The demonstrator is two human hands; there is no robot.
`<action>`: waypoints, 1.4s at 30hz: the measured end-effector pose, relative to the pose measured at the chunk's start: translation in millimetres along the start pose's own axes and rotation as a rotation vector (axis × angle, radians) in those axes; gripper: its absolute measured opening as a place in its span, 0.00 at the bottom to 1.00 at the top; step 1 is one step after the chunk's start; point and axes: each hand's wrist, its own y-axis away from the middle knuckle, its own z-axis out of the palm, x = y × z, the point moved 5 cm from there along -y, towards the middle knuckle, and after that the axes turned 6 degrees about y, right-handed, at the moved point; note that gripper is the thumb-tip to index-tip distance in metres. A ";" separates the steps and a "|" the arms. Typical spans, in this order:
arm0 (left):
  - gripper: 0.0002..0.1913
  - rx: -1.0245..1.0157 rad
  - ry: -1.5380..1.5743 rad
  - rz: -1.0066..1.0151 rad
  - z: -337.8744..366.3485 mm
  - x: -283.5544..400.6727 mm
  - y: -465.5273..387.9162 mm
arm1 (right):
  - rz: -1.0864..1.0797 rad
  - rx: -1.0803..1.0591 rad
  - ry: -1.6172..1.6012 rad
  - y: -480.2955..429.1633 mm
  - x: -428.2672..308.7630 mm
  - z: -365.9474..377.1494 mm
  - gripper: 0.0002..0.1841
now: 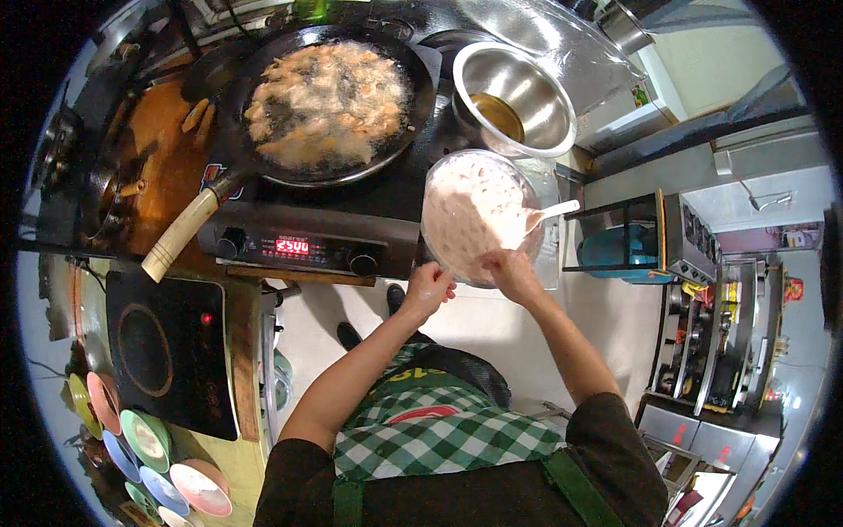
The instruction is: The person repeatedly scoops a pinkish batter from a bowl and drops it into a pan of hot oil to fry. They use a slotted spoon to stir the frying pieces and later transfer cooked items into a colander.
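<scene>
A round bowl (428,247) holds a thick, pale pinkish batter-like mixture (471,217) with lumps in it. At its near side, the bent fingers of my right hand (512,273) are at the mixture; whether they pinch a piece is hidden. My left hand (429,290) is beside the bowl's near left edge, its fingers curled; I cannot tell if it touches the rim. A utensil with a white handle (560,209) leans out over the bowl's right side. Left of the bowl, many golden-brown pieces (329,99) fry in bubbling oil in a black wok (418,85).
The wok's pale handle (181,234) juts towards me over a lit induction cooker (303,244). A steel bowl (546,99) with yellowish liquid stands behind the mixture. Left are a flat hob (168,356) and several coloured bowls (201,487). Shelving (711,329) stands right.
</scene>
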 end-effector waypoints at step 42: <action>0.11 -0.067 0.031 0.021 0.2 -10.6 -1.6 | -0.533 0.008 -0.227 -90.5 -154.4 -147.3 0.14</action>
